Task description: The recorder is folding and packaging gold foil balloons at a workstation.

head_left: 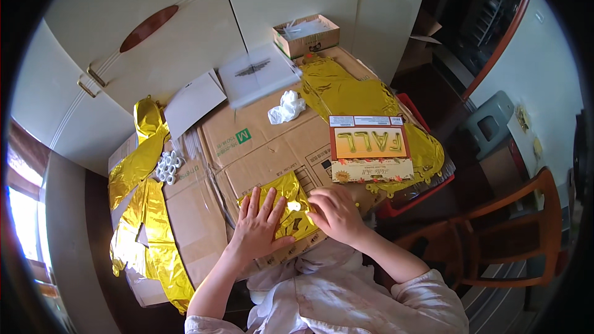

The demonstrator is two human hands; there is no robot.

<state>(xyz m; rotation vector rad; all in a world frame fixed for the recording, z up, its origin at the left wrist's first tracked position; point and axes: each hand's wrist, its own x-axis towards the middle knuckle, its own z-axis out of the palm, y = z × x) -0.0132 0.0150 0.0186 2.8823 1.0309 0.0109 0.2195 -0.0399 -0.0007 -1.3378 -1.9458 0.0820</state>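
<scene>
A small gold foil balloon piece [286,195] lies flat on the brown cardboard box top [260,148] close to me. My left hand [258,227] presses flat on its left part, fingers spread. My right hand [334,211] rests on its right part, fingers curled down onto the foil near a small white spot. A flat printed package card [370,148] with gold letters lies just beyond my right hand.
More gold foil balloons lie at the left [145,210] and back right [346,93]. A crumpled white tissue [286,107], white paper sheets [257,73], a small open carton [306,34], white plastic rings [168,166], white cabinet doors [154,37], and a wooden chair [513,235] at right.
</scene>
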